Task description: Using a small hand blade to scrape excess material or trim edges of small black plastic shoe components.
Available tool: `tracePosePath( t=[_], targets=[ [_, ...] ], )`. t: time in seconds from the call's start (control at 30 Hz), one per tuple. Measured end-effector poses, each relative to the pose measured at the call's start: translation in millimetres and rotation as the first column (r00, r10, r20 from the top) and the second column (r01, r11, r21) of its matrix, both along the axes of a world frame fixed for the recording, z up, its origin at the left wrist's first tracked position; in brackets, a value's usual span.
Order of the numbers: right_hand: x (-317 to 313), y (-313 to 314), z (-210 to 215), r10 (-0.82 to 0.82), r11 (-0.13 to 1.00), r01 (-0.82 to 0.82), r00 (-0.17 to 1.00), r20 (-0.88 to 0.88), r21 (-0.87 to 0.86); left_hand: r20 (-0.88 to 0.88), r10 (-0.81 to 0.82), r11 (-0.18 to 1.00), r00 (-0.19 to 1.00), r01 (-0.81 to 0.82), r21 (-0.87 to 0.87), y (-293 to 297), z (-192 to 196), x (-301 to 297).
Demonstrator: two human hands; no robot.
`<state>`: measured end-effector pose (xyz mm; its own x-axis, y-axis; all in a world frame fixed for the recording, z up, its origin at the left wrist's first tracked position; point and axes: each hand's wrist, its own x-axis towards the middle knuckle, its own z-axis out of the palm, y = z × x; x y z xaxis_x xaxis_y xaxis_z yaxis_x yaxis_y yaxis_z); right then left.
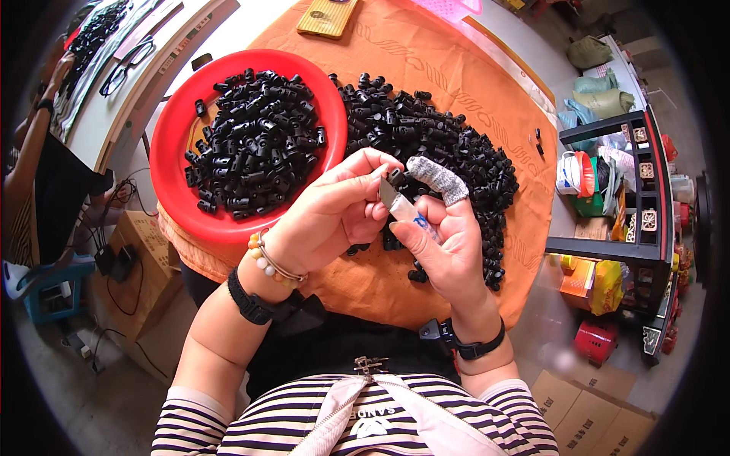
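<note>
My right hand [452, 235] grips a small metal blade [388, 194] whose handle end is wrapped in white material with blue print. A grey knitted sleeve [439, 181] covers the index finger of that hand. My left hand [346, 194] is closed in a pinch on a small black plastic part [397, 177], partly hidden by fingers. The blade lies against or very near that part. Left of my hands, a red round tray [171, 163] holds many loose black parts. Behind and right of my hands, a large heap of similar black parts [433, 125] spreads over an orange tablecloth [334, 281].
A phone in a yellow case [327, 17] lies at the table's far edge. Two small pieces [539, 142] sit apart at the right. A dark shelf [608, 247] with bags stands right, cardboard boxes [585, 414] below. Another person's arm [38, 129] is at far left, near glasses [125, 67].
</note>
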<state>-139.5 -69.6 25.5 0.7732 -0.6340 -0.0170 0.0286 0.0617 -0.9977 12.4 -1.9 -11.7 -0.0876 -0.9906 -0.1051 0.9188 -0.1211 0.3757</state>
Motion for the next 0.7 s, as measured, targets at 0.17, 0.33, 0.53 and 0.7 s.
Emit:
tracePosePath(
  t=[0.17,0.33,0.53,0.7],
  targets=[
    [0.2,-2.7,-0.5,0.032,0.999,-0.031,0.999,0.031,-0.04,-0.009,0.011,1.0,1.0,-0.011,0.013,0.5,-0.2,-1.8],
    [1.9,-0.4,0.3,0.036,0.998,-0.034,0.999,0.037,-0.048,-0.012,0.041,0.999,0.999,-0.041,0.002,2.4,1.3,-3.4],
    [4.9,-1.6,-1.7,0.038,0.999,-0.039,0.998,0.052,0.026,-0.028,0.079,0.997,0.996,-0.078,0.02,1.9,3.4,-4.5],
    [6.8,-1.7,-3.6,0.036,0.999,-0.039,0.997,0.072,0.037,0.031,0.092,0.994,0.995,-0.093,0.053,2.2,4.7,-2.8]
  ],
)
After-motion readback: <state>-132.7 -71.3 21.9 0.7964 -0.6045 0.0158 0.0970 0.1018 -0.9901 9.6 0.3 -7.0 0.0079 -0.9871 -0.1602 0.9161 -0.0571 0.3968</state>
